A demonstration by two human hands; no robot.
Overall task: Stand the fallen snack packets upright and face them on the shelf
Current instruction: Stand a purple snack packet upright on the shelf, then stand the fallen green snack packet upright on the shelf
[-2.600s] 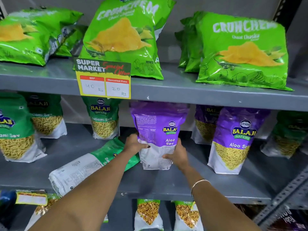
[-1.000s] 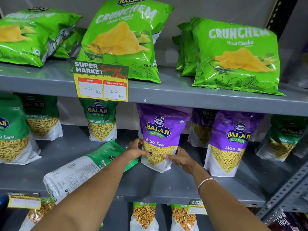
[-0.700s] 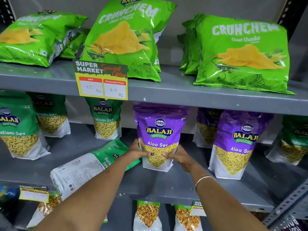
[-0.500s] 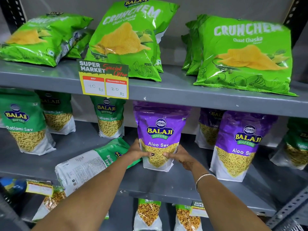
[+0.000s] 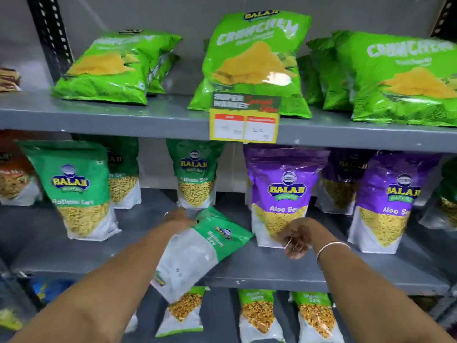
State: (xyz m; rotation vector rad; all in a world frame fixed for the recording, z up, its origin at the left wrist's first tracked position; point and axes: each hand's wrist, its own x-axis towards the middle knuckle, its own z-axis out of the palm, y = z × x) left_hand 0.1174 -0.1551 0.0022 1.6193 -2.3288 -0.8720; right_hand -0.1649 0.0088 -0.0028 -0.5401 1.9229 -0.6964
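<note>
Now the left hand point(image 5: 178, 216) reaches to the upper edge of the fallen green packet point(image 5: 197, 251); its fingers are blurred and partly hidden behind the packet's top, so I cannot tell whether they pinch it or only touch it. That packet lies tilted on the middle shelf point(image 5: 272, 271), its green end toward two o'clock, its white end toward seven o'clock and hanging over the shelf's front lip. From the left hand the bulk of the packet runs off toward five o'clock.

At three o'clock from the packet the right hand point(image 5: 295, 237) hangs free, fingers loosely curled and holding nothing, a thin bangle point(image 5: 331, 247) on the wrist. Just behind it, at twelve o'clock, stands the purple Aloo Sev packet point(image 5: 284, 194), upright and facing front; whether the hand brushes its lower edge cannot be made out.

Farther out, a second purple packet point(image 5: 388, 201) stands at three o'clock. Upright green Ratlami Sev packets stand at twelve o'clock of the left hand point(image 5: 196, 173) and at nine o'clock point(image 5: 76, 189). On the edge of the upper shelf point(image 5: 99, 118) hangs a yellow price tag point(image 5: 244, 120), with green Crunchem bags point(image 5: 254, 63) above it.
</note>
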